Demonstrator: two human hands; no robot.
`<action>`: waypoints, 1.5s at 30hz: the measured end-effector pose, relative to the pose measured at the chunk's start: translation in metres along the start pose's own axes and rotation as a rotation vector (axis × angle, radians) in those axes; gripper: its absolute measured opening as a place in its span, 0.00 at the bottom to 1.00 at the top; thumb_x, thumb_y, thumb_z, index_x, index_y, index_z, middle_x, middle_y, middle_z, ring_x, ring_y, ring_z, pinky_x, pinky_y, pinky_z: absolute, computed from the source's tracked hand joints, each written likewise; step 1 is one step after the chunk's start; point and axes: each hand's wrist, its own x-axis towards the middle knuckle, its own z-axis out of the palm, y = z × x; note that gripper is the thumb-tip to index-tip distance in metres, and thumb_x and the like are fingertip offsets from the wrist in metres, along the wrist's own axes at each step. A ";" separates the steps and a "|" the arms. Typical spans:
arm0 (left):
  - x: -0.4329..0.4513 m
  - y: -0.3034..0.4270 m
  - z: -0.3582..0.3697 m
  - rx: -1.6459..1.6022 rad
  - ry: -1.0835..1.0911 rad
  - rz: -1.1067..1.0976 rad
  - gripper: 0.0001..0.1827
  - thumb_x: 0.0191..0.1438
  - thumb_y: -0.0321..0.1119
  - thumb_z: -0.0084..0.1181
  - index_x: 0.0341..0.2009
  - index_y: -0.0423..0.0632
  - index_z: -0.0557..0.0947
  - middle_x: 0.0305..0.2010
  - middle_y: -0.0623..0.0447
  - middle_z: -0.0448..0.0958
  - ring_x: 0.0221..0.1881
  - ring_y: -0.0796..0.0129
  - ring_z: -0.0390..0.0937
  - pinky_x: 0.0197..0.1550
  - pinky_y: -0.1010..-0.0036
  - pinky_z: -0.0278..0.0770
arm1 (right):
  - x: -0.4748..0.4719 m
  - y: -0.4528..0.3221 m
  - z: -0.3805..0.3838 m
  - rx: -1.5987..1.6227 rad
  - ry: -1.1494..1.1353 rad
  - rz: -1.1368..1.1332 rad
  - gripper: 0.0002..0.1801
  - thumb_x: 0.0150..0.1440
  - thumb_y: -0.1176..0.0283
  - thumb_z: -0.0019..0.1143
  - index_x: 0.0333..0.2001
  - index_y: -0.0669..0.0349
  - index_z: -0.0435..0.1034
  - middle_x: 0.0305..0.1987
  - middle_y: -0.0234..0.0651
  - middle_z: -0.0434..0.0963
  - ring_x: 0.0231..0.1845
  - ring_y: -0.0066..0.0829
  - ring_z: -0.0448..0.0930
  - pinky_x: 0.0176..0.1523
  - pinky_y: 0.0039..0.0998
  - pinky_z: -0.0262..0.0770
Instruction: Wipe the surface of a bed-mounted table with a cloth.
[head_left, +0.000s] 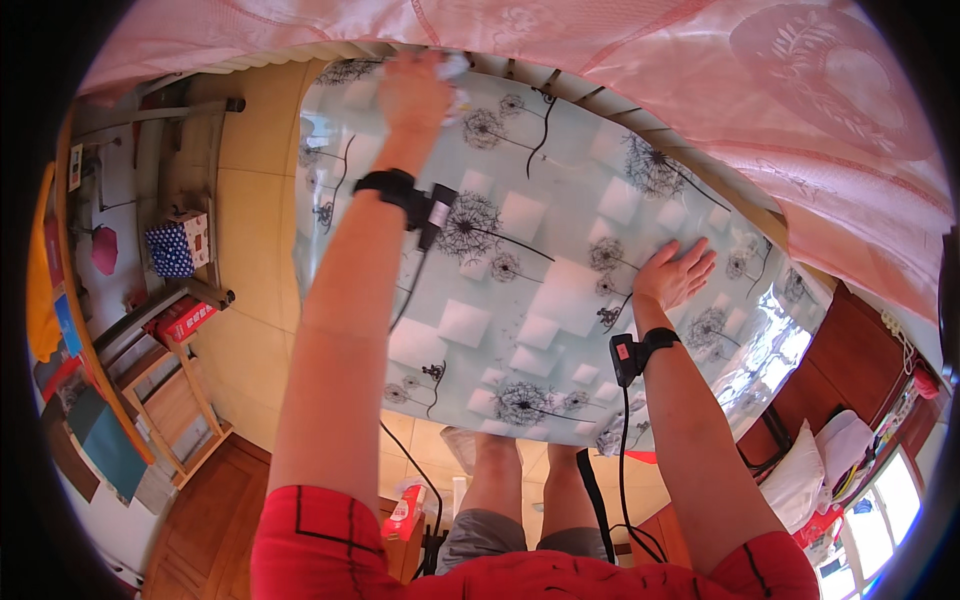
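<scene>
A table cover (480, 322) with a dandelion and square print lies over the table before me. My left hand (415, 86) is at the far left edge, blurred, closed on a crumpled whitish cloth (454, 67) that shows partly beside its fingers. Farther right, my right hand (673, 276) rests palm down on the cover, fingers spread, holding nothing. Each wrist bears a black strap with a small device and a cable.
A pink patterned curtain (637, 67) hangs along the far edge. At left stand a wooden rack (176, 405), a red box (184, 319) and a blue dotted bag (169, 249). White pillows (787, 472) lie at right, near a window.
</scene>
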 end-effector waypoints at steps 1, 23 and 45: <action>0.008 -0.011 -0.011 0.053 -0.066 -0.078 0.18 0.41 0.41 0.60 0.40 0.57 0.78 0.44 0.50 0.72 0.47 0.54 0.70 0.43 0.62 0.75 | 0.001 0.000 0.000 0.000 0.004 0.002 0.32 0.59 0.52 0.32 0.64 0.56 0.50 0.68 0.48 0.49 0.70 0.49 0.47 0.68 0.46 0.40; 0.020 -0.072 0.006 -0.202 -0.150 -0.160 0.18 0.47 0.42 0.53 0.44 0.56 0.78 0.45 0.46 0.74 0.45 0.51 0.73 0.46 0.60 0.73 | 0.003 0.007 0.004 -0.019 0.034 -0.019 0.32 0.60 0.51 0.32 0.64 0.55 0.51 0.68 0.48 0.49 0.69 0.44 0.49 0.68 0.43 0.44; -0.100 -0.038 -0.009 -0.181 0.075 0.038 0.20 0.41 0.32 0.58 0.43 0.57 0.74 0.43 0.48 0.70 0.43 0.50 0.68 0.43 0.59 0.69 | -0.001 0.007 0.009 -0.031 0.045 -0.010 0.32 0.59 0.50 0.33 0.64 0.54 0.52 0.68 0.48 0.51 0.68 0.45 0.52 0.67 0.44 0.46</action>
